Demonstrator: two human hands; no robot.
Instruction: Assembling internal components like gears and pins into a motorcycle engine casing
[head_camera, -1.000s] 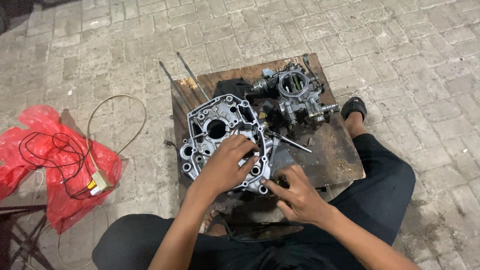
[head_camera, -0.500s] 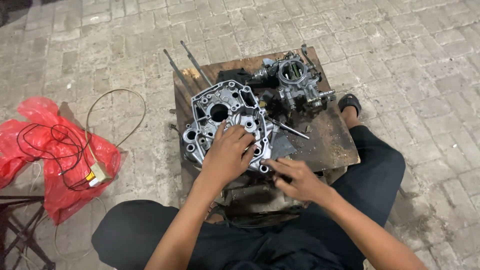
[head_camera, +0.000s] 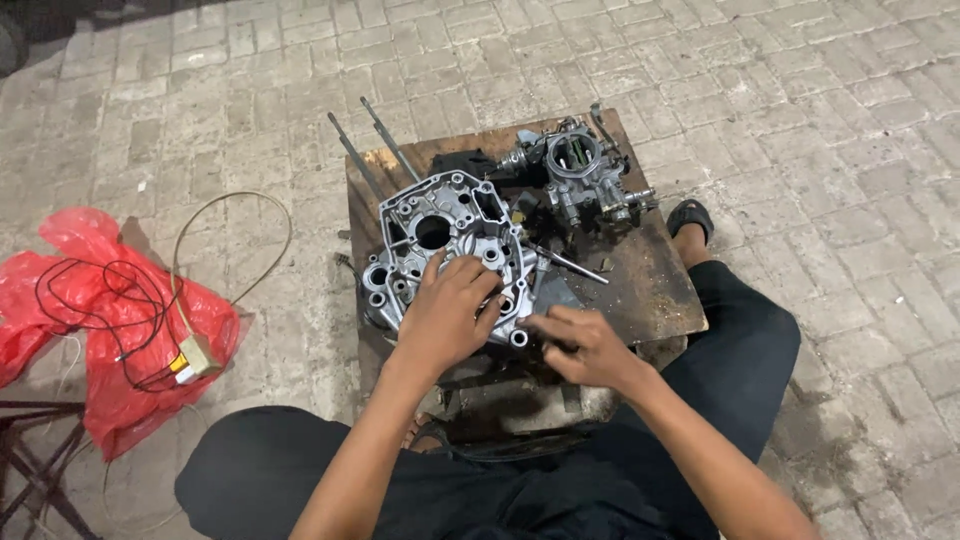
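A red plastic bag (head_camera: 110, 330) lies on the brick paving (head_camera: 820, 120), well to the left — black wire (head_camera: 100, 300) looped over it, a small tan box (head_camera: 200, 352) on its edge. A carburettor (head_camera: 585, 180) sits on the worktop's (head_camera: 650, 290) far side.

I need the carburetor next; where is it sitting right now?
In the head view, the carburetor sits at the far right of the wooden board, just beyond the silver engine case.

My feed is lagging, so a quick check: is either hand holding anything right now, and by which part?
The left hand lies spread on the near face of the aluminium engine case, pressing rather than gripping. The right hand is at its near right edge; whether its fingers pinch anything cannot be told.
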